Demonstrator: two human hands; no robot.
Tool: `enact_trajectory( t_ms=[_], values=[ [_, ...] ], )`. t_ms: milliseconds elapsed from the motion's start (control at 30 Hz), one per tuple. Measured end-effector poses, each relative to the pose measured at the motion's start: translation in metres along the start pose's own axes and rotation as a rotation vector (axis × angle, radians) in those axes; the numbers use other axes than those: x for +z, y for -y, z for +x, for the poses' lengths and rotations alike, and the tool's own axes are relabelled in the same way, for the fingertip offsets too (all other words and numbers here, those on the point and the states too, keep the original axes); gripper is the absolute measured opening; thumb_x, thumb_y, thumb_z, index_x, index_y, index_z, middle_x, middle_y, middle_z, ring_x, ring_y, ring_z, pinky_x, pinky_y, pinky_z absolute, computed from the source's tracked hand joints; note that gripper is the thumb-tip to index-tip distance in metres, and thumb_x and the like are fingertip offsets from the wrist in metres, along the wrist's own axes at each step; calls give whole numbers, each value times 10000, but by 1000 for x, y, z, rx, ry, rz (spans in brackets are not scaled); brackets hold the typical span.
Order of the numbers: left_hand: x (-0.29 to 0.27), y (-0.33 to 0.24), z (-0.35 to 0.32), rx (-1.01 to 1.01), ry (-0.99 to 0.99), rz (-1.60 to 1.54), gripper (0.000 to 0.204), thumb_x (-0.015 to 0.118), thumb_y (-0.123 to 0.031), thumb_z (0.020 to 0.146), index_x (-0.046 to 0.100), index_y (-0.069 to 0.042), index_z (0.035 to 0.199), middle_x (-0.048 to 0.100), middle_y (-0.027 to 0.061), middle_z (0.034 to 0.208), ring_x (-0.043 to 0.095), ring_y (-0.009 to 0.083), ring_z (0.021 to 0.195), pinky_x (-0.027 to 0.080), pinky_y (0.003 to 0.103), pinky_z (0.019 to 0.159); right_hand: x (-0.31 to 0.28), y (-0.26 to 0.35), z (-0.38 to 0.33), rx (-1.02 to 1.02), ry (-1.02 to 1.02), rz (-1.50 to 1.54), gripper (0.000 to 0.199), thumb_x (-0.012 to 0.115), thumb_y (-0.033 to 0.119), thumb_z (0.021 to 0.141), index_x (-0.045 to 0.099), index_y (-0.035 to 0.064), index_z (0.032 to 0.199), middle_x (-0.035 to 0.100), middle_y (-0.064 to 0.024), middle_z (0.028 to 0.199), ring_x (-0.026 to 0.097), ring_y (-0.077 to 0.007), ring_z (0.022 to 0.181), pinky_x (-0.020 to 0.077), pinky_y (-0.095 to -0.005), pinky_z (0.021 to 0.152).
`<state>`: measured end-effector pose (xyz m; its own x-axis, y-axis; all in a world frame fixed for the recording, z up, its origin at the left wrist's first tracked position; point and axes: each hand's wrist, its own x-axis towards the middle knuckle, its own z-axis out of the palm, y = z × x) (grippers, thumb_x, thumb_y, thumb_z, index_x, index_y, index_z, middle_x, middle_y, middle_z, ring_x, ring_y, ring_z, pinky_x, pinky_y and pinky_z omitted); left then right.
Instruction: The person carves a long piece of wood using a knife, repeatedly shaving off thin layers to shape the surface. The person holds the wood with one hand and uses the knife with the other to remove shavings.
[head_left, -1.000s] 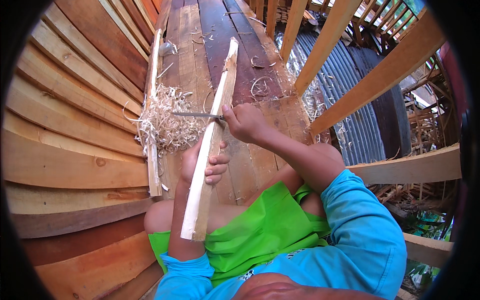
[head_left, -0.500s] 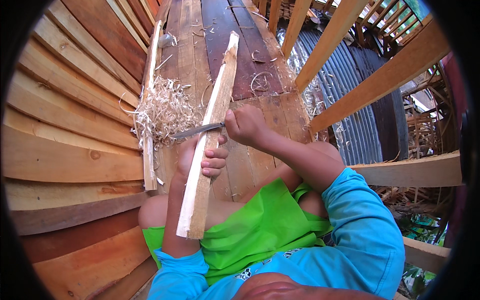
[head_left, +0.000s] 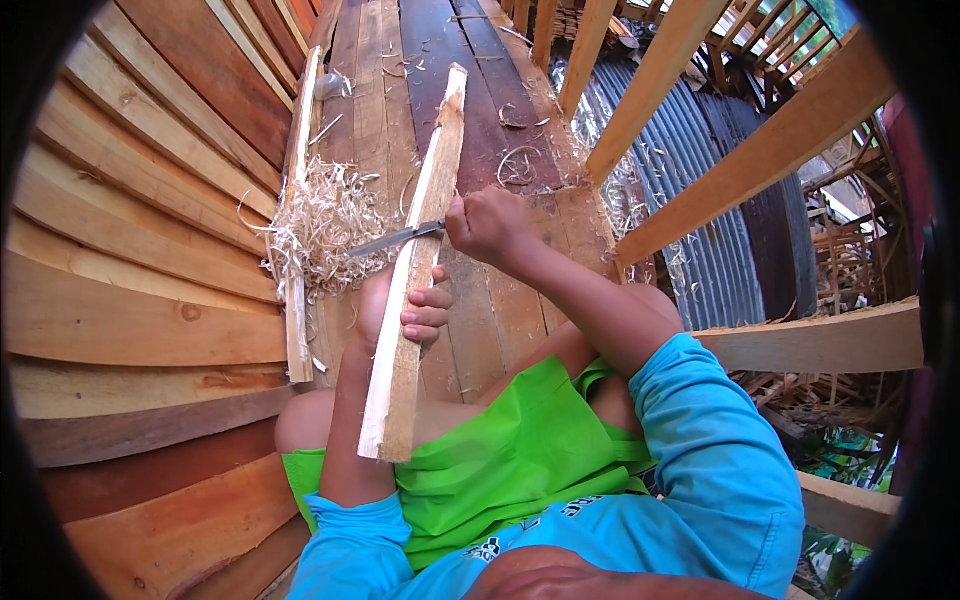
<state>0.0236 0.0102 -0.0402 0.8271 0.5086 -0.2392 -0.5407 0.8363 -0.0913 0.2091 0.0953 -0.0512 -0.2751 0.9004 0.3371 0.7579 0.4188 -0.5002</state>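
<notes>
A long piece of pale wood (head_left: 408,340) slants up and away from my lap, its far end rough and knobbly. My left hand (head_left: 425,308) is wrapped round it from beneath, the fingers showing on its right side. In my right hand (head_left: 492,228), closed in a fist, is the handle of a knife (head_left: 385,241), mostly hidden by the fingers. The blade lies across the wood just beyond my left hand, with its tip pointing left over the shavings. A heap of curled wood shavings (head_left: 335,220) lies on the floor left of the blade.
A plank wall (head_left: 150,300) rises on my left, with a narrow strip of wood (head_left: 297,330) along its foot. Wooden railing posts (head_left: 750,150) stand on my right, and corrugated metal sheets (head_left: 690,190) lie beyond them. Loose curls dot the plank floor (head_left: 500,320).
My right hand and the knife have slid a little farther along the wood, away from me. The wood and my left hand have shifted slightly.
</notes>
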Motion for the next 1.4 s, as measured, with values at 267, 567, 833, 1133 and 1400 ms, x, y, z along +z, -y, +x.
enact_trajectory(
  t_ms=[267,567,833,1133,1400],
  values=[
    [-3,6,10,7,-137,124,390,399,-492,946,502,-117,981,403,-26,677,362,97,507,338,263,433,-1,-45,36,277,13,-105,447,399,301,856,704,6,716,655,-254,742,666,-417,728,534,-496,736],
    [-3,1,3,-15,-176,131,399,407,-516,925,489,-128,968,378,-28,652,348,100,481,315,259,405,-24,24,0,33,169,21,442,440,334,868,680,35,650,627,-246,651,644,-441,653,527,-505,654],
    [9,15,4,41,-283,159,368,363,-470,961,485,-124,981,392,-15,631,370,106,445,352,259,383,1,-54,41,211,84,-88,447,367,301,870,695,41,714,674,-213,743,672,-394,701,536,-510,685],
    [17,10,-4,-5,-302,264,411,339,-502,964,484,-117,976,380,-11,624,345,111,446,309,265,374,-6,-62,33,326,111,-11,499,353,361,886,692,15,766,675,-240,834,662,-415,806,515,-527,760],
    [12,28,6,90,-477,386,439,332,-543,960,482,-130,964,410,-2,616,352,128,436,311,275,392,-23,-17,18,279,260,-48,457,424,341,880,695,1,740,659,-247,764,658,-422,764,524,-488,741]
  ],
)
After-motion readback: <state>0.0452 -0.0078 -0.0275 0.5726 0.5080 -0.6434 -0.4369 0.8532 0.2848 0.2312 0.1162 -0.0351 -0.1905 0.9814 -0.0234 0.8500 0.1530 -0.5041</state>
